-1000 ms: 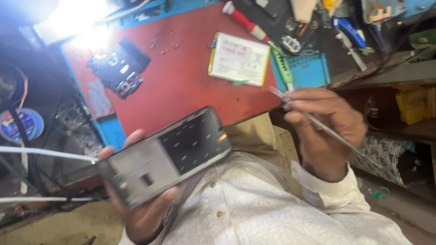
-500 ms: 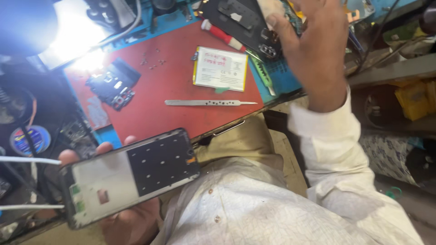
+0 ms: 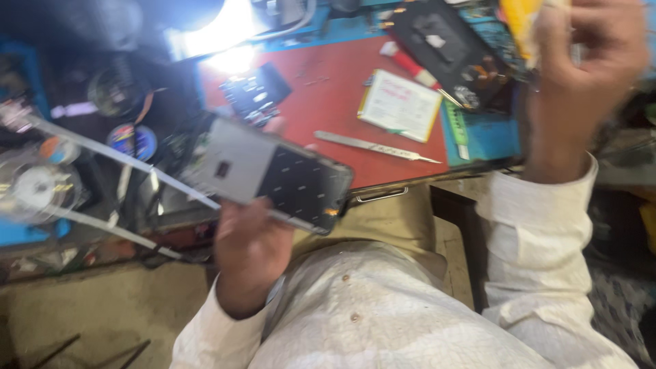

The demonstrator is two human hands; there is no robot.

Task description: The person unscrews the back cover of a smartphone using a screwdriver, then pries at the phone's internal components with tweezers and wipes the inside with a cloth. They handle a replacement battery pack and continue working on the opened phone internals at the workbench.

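The left hand (image 3: 249,249) grips an opened phone (image 3: 270,171) near the bench (image 3: 342,109); the right hand (image 3: 581,82), far right, curls its fingers around a blurred yellow object (image 3: 523,17).

Red mat (image 3: 342,116) — white sleeve (image 3: 540,239)

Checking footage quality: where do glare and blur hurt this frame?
Head view: lamp glare blows out the red mat's top corner; motion blur smears the raised right hand and the opened phone in the left hand; the tweezers stay fairly readable.
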